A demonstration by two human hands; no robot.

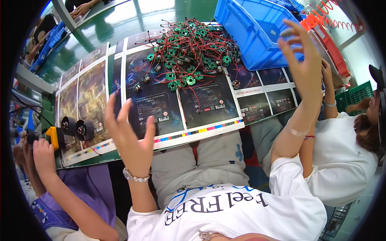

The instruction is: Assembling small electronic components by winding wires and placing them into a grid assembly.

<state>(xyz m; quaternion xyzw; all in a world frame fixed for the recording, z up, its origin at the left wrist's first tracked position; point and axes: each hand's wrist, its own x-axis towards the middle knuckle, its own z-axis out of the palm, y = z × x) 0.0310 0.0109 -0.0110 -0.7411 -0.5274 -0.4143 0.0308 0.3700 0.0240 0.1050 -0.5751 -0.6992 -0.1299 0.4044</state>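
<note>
My left hand (130, 130) is raised over the near edge of the printed sheets (209, 98), its fingers spread and nothing in them. On the right, my right hand (303, 60) is up beside the blue plastic bin (259, 50), fingers apart. A small greyish patch shows at one of its fingers; I cannot make out what it is. Between my hands, toward the far side, lies a tangled heap of small round green circuit boards (190, 80) with red and black wires and metal parts. One small metal part with a wire (236, 84) sits apart from the heap.
At the left, a co-worker's hand (43, 154) is near a yellow and black device (55, 137). Beside it stand two black round housings (85, 129). Another person (337, 152) sits close on my right. A red coiled hose (321, 18) hangs behind the bin.
</note>
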